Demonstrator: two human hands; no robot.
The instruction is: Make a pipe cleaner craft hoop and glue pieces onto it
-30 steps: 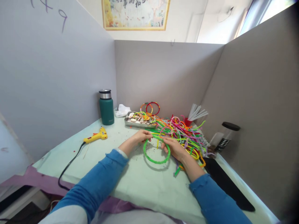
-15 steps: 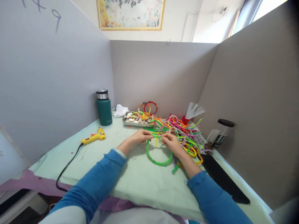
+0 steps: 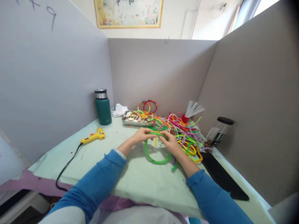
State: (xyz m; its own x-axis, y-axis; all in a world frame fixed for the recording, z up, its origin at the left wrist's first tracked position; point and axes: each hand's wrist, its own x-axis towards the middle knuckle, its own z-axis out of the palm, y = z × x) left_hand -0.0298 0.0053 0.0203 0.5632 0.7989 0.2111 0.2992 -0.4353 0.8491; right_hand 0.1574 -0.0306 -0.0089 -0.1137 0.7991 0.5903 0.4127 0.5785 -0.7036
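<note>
A green pipe-cleaner ring (image 3: 157,162) hangs upright from both hands over the pale green tablecloth (image 3: 137,183). My left hand (image 3: 143,135) pinches its upper left side, thumb and fingers closed. On the upper right side, my right hand (image 3: 170,141) grips the same ring with bent fingers. Between the two hands the top stretch of green shows; the exact fingertip contact is too small to make out. Just beyond and to the right of my hands lies a tangled heap of colourful pipe cleaners (image 3: 177,123).
A yellow glue gun (image 3: 93,136) with a black cord lies at left, near a green bottle (image 3: 103,109). A metal tray (image 3: 137,123) of shells stands behind my hands. At right are a red cup (image 3: 185,119) of white sticks, a clear jar (image 3: 217,133) and a black flat object (image 3: 224,177).
My fingers have shifted slightly on the top of the green ring, the right hand's fingers now more curled over it. The whole view has moved a little.
</note>
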